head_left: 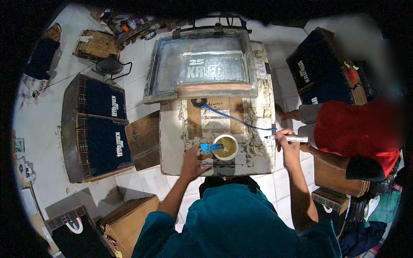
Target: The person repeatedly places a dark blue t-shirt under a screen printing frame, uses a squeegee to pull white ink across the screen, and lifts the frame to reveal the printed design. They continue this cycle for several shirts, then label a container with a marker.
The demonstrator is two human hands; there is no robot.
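My left hand [192, 164] is at the near-left of the worktable [174, 137], fingers apart, beside a blue-handled tool [208, 146] that lies across a white tub [226, 155] of yellowish substance. My right hand [287, 147] grips a white marker [297, 139] with a dark tip at the table's right edge. A black round object [198, 102] with a blue cord or strap running to the right lies beyond the tub. Farther back, a framed screen [163, 64] with printed lettering rests over the table.
A co-worker in a red top [344, 129] is at the right, a hand near my right hand. Dark printed boards stand left [97, 129] and upper right [305, 64]. Stacked brown boards [124, 223] lie below left. A fan [106, 65] and cluttered tools [125, 26] are at the back left.
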